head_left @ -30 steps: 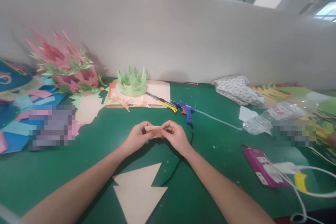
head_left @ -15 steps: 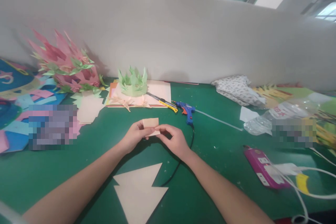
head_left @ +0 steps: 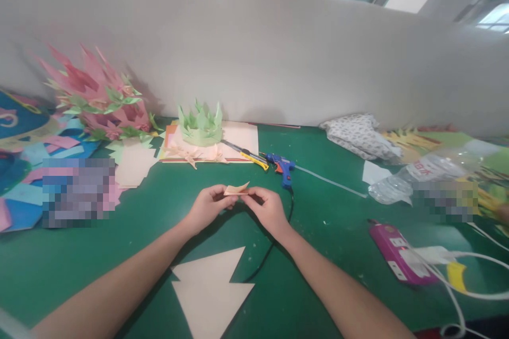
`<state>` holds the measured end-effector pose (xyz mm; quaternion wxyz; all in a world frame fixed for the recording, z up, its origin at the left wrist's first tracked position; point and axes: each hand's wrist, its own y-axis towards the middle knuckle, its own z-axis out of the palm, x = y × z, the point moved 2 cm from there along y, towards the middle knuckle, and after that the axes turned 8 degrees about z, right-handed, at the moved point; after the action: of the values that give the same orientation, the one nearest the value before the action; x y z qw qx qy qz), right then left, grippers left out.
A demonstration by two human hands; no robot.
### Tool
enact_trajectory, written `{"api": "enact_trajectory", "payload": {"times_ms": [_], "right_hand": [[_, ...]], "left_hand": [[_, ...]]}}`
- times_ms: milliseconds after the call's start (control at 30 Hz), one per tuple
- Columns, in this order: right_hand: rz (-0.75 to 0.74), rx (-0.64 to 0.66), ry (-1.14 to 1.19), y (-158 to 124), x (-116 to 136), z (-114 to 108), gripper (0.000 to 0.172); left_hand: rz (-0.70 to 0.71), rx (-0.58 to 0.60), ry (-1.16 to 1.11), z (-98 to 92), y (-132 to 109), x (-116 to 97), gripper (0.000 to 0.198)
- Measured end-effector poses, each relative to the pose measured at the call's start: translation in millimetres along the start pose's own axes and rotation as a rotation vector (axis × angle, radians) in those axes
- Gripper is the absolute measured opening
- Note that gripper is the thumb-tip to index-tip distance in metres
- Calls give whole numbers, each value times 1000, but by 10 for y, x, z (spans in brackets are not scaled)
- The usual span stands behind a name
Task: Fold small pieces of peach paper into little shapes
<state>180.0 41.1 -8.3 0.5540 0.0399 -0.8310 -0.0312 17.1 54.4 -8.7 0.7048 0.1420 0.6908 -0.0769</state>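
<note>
A small folded piece of peach paper [head_left: 236,189] is pinched between both hands above the middle of the green table. My left hand [head_left: 211,206] grips its left side, fingers closed. On its right, my right hand [head_left: 265,209] holds the near edge between thumb and fingers. Below the hands lies a larger peach paper cutout [head_left: 217,288] with pointed, tree-like edges. Just beyond them rests a blue glue gun [head_left: 283,168] with a glue stick in its back, beside a yellow-handled cutter [head_left: 256,160].
A green paper crown [head_left: 202,127] stands on stacked coloured sheets [head_left: 242,137]. Pink paper crowns [head_left: 115,116] and paper scraps [head_left: 37,151] fill the left. On the right are a plastic bottle [head_left: 417,175], a patterned cloth [head_left: 358,135] and a purple power strip [head_left: 397,254] with white cables.
The small peach paper has tilted from facing me to nearly edge-on, its far flap now curling up. My right hand has shifted slightly along its near edge.
</note>
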Motion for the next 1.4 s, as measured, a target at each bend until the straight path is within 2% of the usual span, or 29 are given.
{"api": "enact_trajectory", "payload": {"times_ms": [100,167,267,400,500,700,867,967,1167,1400], "right_hand": [[-9,-31,17,3,6,2,17],[17,-34,85,13,9,-1,17],[83,31,211,32,-3,3,22],[141,96,158,32,-24,9,21],[158,83,142,23,-22,5,25],[192,44,162,35,-26,-12,22],[183,62,169,50,-55,-9,26],[182,68,151,49,-50,-14,26],[81,1,-32,37,-14,-37,25],[60,-13,-69,41,-55,-30,26]], "left_hand": [[41,-42,80,-12,-3,7,23],[18,-47,68,-11,-5,6,24],[-43,-54,17,-1,-9,-1,26],[-49,-64,21,14,-19,-18,27],[-26,-67,28,20,-26,-24,28],[33,-146,-77,-9,-17,-7,23],[96,-185,-122,-3,-19,-17,26],[117,-207,-72,1,-29,-34,24],[106,-255,71,-32,-40,-32,22],[56,-244,69,-55,-41,-32,24]]}}
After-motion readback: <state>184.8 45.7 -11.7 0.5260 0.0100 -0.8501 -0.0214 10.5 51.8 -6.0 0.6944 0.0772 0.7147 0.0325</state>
